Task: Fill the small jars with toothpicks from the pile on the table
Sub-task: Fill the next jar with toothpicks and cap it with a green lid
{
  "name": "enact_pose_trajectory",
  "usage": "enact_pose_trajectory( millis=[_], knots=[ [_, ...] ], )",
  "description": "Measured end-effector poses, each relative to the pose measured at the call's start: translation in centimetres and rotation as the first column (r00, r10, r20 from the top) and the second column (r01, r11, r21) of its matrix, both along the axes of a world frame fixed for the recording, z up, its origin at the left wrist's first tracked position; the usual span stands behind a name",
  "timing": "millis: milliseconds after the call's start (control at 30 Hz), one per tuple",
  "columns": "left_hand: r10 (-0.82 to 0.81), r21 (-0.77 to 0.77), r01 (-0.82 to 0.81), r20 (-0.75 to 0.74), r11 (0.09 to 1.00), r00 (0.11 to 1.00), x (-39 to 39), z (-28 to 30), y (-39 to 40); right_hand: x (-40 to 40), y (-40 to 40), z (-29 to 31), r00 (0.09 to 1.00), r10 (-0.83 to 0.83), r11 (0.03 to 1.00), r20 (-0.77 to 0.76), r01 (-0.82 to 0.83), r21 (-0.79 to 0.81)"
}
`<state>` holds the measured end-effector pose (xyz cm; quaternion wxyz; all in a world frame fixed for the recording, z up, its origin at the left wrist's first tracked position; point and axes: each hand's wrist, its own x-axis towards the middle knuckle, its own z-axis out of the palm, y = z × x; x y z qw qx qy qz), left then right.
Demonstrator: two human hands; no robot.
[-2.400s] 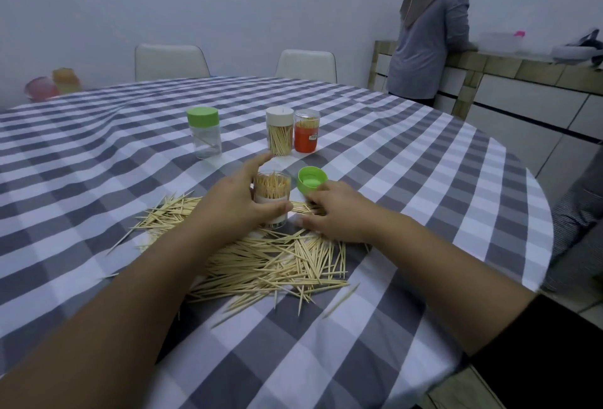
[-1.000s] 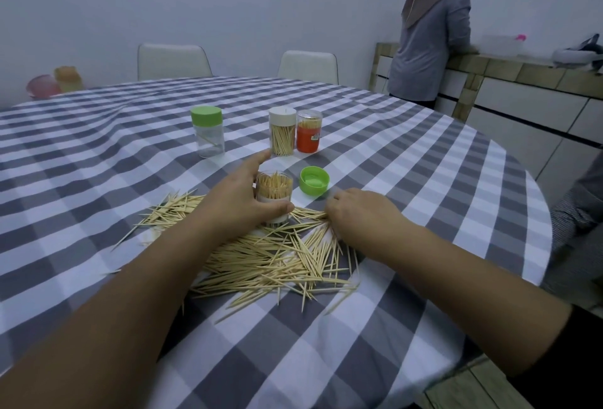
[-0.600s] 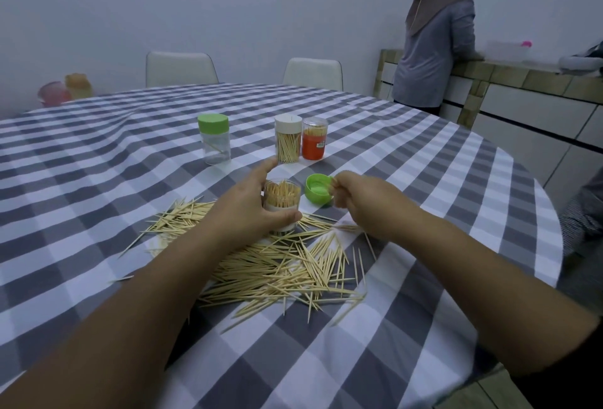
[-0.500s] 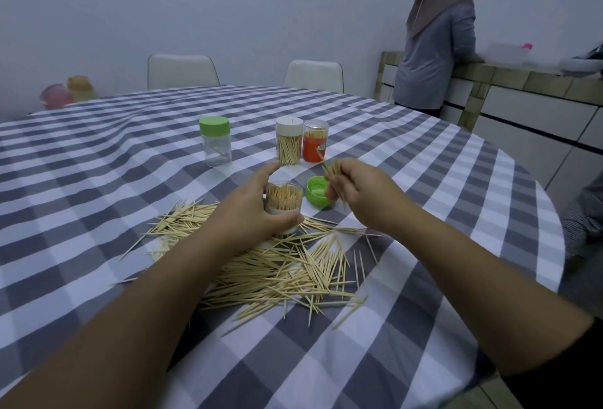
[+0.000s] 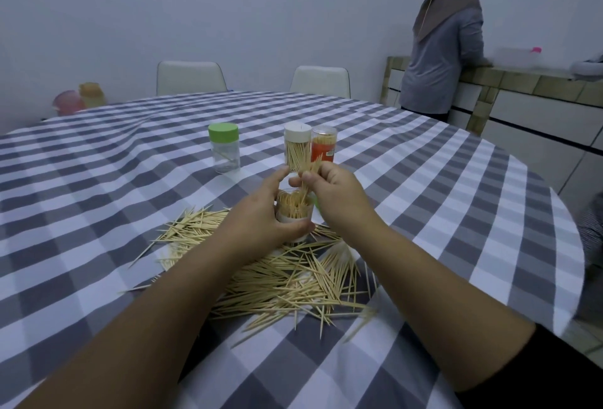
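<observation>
Pile: toothpicks [image 5: 287, 278] lie scattered on the checked tablecloth [image 5: 98, 206], nearest the person, between and under both forearms.
Left hand: the left hand [image 5: 261, 216] is curled round the open jar [image 5: 294, 213], thumb in front, forefinger up behind it, steadying it upright at the far edge of the pile.
Right hand: the right hand [image 5: 332, 190] pinches a small bunch of picks [image 5: 310, 173] between thumb and fingertips, lower ends dipping into the jar mouth.
Jar fill: looks nearly full, so I'd say this is a topping-up load.
Doing it well: keep the bunch upright and parallel, wriggle it down among those already standing, loosen the pinch only once the tips are inside; hold the jar firm so it doesn't tip.
Green lid: mostly hidden behind the right hand.
Further back: 3 more jars, a green-capped one [image 5: 224, 147] almost empty, a white-capped one [image 5: 297, 147] and an orange-labelled one [image 5: 323, 147] touching side by side.
</observation>
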<state>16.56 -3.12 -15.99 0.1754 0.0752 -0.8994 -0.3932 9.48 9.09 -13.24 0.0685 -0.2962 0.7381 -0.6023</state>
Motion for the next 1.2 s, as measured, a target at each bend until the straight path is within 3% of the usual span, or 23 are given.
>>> enact_pose_trajectory(
  millis=[133, 367, 567, 667, 767, 1000, 1200],
  knots=[
    [0.000, -0.003, 0.000, -0.002, 1.000, 1.000, 0.0, 0.0, 0.0, 0.0, 0.3, -0.6, 0.992, 0.052, 0.997, 0.116, -0.058, 0.053],
    [0.012, -0.052, -0.011, 0.013, 0.999, 1.000, 0.3, 0.2, 0.2, -0.4, 0.5, -1.4, 0.986, 0.112, 0.991, 0.122, -0.102, -0.089],
    [-0.009, -0.083, 0.011, 0.020, 0.996, 1.000, 0.4, 0.6, 0.9, 0.2, 0.1, -1.5, 0.988, 0.145, 0.983, -0.056, -0.150, -0.107],
    [-0.015, -0.067, 0.017, 0.033, 0.998, 0.999, 0.3, 0.6, 0.9, 0.2, -0.3, -2.0, 0.984, 0.043, 0.993, -0.174, -0.062, -0.105],
    [-0.012, -0.063, 0.015, 0.053, 0.998, 0.999, 0.3, 0.7, 0.8, 0.2, -0.3, -2.4, 0.983, -0.028, 0.994, -0.180, 0.009, -0.106],
    [-0.063, -0.094, 0.101, 0.337, 0.990, 0.939, 1.3, 2.4, -1.0, 0.7, 0.5, -2.5, 0.952, 0.080, 0.997, -0.296, -0.073, 0.033],
    [0.157, -0.137, -0.115, 0.354, 0.984, 0.922, 2.5, 3.3, -4.4, 0.3, 1.2, -2.4, 0.899, 0.152, 0.971, -0.412, -0.058, 0.231]
  ],
)
